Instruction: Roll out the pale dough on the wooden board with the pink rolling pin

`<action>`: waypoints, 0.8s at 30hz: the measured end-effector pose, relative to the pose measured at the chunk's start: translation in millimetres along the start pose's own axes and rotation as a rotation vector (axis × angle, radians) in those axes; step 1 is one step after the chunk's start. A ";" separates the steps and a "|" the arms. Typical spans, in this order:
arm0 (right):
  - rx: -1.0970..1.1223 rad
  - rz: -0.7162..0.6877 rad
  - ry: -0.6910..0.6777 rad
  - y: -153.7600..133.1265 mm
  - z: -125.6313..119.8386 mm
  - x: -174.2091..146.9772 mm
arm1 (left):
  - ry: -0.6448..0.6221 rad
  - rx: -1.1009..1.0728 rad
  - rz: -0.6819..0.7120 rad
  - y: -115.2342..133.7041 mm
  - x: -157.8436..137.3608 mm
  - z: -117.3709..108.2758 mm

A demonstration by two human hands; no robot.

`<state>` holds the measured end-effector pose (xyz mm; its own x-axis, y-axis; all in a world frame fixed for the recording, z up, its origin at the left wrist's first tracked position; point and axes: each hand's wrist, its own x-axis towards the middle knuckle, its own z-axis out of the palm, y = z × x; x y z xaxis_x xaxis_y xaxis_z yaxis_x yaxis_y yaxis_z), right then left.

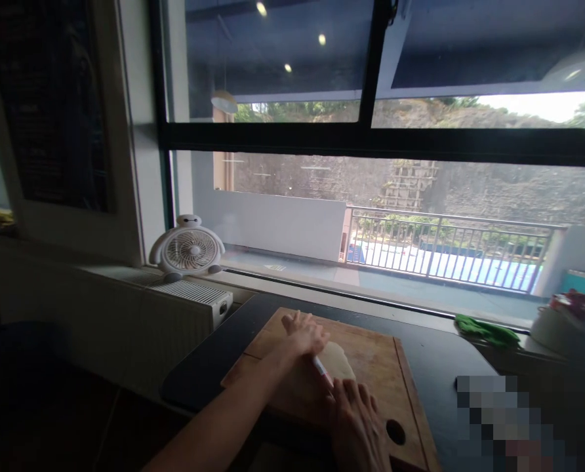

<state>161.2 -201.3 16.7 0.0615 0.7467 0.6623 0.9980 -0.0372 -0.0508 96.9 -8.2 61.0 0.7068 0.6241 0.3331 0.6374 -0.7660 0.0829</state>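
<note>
A rolling pin point(323, 374) lies slantwise across a pale, flattened sheet of dough point(342, 359) on a wooden board point(371, 349). My left hand point(306, 334) is closed over the far end of the pin, whose tip pokes out past the fingers. Over the near end curls my right hand point(355, 416), its palm turned down. Between the two hands, a short stretch of the pin with a whitish band shows. My left forearm and hand hide part of the dough.
Under the board is a dark table point(433, 347) with rounded corners. A white fan point(193, 250) stands on a radiator point(194, 298) at the left. A green cloth point(486, 331) and a white container point(565, 324) are by the window at the right. A pixelated patch covers the lower right.
</note>
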 end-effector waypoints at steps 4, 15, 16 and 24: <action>0.053 -0.068 0.084 8.5 11.6 -5.7 | -0.036 -0.004 -0.043 16.2 10.1 2.2; 0.023 -0.146 0.125 -40.1 34.4 -25.7 | -0.129 0.041 -0.067 -47.5 -60.3 -15.5; 0.028 -0.145 0.107 -38.6 29.9 -24.4 | -0.126 0.041 -0.077 -45.7 -60.1 -15.7; 0.112 -0.062 -0.004 -9.0 14.8 -13.9 | -0.090 -0.015 -0.108 3.8 -13.0 -6.2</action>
<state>151.1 -201.6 -3.1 -0.0002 0.7482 0.6635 0.9922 0.0828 -0.0930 88.3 -20.2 62.7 0.6590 0.7141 0.2361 0.7075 -0.6951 0.1277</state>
